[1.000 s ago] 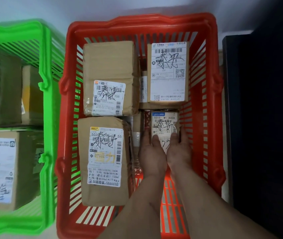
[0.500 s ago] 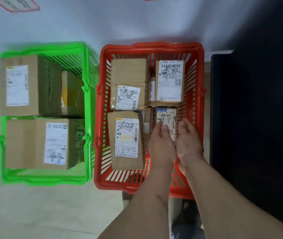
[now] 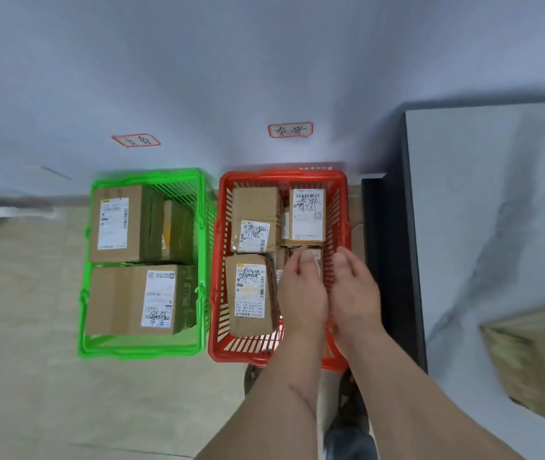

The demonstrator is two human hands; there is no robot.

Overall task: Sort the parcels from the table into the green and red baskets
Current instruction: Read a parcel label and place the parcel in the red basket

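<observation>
The red basket stands on the floor and holds several brown parcels with white labels. The green basket to its left holds three brown boxes. My left hand and my right hand hover side by side above the red basket's right half, fingers loosely bent and holding nothing. Below their fingertips lies a small labelled parcel, mostly hidden by my hands. On the grey table at the right, one brown parcel lies near the frame's edge.
Two red-bordered labels are stuck on the white wall, one above the green basket and one above the red basket. The table's dark side panel stands right next to the red basket. The beige floor spreads to the left.
My hands have lifted off the small parcel, which stays in the red basket. The view has pulled back and up, and the wall labels and table now show.
</observation>
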